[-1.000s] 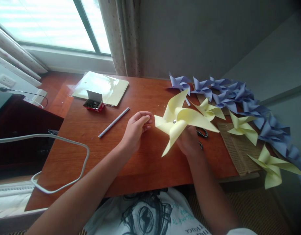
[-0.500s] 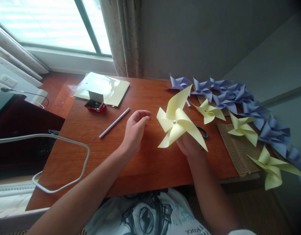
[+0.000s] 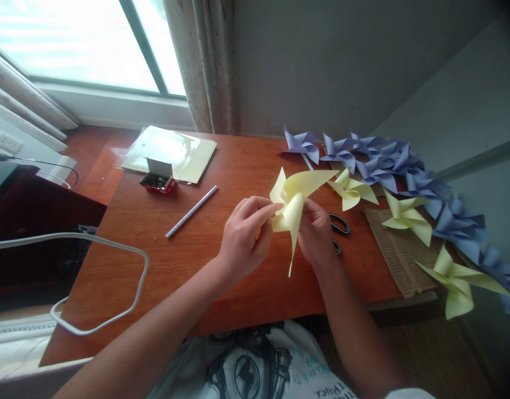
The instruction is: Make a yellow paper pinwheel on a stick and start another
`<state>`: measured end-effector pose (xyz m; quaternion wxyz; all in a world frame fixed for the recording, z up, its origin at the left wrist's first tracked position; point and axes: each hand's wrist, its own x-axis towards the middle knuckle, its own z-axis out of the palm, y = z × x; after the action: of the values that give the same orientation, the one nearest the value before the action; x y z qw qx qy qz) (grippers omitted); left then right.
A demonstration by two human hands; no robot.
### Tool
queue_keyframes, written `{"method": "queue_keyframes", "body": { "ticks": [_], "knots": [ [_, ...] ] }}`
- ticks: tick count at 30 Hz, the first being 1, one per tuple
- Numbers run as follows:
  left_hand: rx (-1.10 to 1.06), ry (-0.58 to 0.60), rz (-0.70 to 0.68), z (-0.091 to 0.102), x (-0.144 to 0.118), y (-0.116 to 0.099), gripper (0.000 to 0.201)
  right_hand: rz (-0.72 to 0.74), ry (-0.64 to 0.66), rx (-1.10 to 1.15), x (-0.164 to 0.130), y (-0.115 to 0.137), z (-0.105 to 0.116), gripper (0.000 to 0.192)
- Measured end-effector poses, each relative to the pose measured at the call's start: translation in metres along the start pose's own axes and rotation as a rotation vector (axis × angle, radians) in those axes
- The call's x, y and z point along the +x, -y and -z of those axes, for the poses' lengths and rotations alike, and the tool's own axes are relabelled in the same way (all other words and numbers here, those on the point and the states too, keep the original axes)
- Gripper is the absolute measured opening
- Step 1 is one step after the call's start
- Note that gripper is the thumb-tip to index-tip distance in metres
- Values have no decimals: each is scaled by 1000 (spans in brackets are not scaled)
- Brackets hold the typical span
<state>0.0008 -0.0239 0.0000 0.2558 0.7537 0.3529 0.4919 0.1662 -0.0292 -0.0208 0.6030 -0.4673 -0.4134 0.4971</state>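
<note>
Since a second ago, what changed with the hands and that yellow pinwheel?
The left hand moved right and pinched a blade of the yellow pinwheel, which turned edge-on to the camera. The right hand still holds it. The straw, staple box and scissors stayed put.

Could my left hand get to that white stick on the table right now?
Probably yes, once it lets go. The left hand is pinching the yellow pinwheel together with the right hand. The white stick lies just to its left on bare table, with nothing between them.
</note>
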Motion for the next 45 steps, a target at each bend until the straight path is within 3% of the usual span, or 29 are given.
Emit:
{"method": "queue_keyframes", "body": {
  "ticks": [11, 21, 28, 35, 40, 45],
  "knots": [
    [-148, 152, 46, 3, 1, 1, 38, 327, -50, -421, -3, 6, -4, 15],
    [5, 180, -22, 0, 0, 4, 49, 388, -31, -527, -4, 10, -4, 13],
    [160, 118, -47, -4, -3, 6, 52, 407, -35, -547, -5, 12, -6, 14],
    [205, 10, -20, -4, -3, 9, 31, 311, 16, -455, -5, 7, -7, 8],
    [223, -48, 17, -5, -3, 12, 14, 435, 5, -587, -8, 10, -12, 7],
    [213, -71, 22, -5, -1, 12, 15, 505, -14, -659, -10, 11, -16, 8]
  ]
}}
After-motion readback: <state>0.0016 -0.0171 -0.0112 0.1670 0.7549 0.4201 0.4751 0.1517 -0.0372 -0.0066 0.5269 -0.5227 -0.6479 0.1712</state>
